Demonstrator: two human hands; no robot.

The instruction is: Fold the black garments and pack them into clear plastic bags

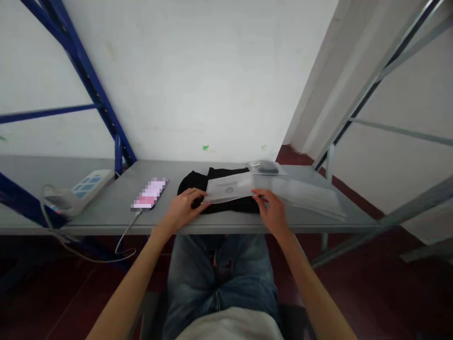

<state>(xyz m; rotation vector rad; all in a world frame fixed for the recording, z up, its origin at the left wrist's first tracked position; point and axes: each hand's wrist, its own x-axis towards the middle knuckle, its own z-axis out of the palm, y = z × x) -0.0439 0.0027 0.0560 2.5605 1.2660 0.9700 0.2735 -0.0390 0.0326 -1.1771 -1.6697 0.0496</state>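
A translucent white plastic bag [230,185] with faint printing and a small round mark lies over folded black fabric [193,179] on the grey shelf. My left hand [186,205] pinches the bag's left edge between thumb and fingers. At the right edge, my right hand [272,208] grips the bag near its corner, fingers bent. The black fabric shows behind, left of and below the bag. Right of my right hand rests a stack of similar clear bags [307,196]. Whether anything is inside the held bag, I cannot tell.
A clear packet with a dark item [266,167] lies at the back. To the left are a phone [150,193] on a white cable [123,236] and a white power strip [90,189]. Blue posts [95,89] and grey posts [375,85] flank the grey shelf [219,230].
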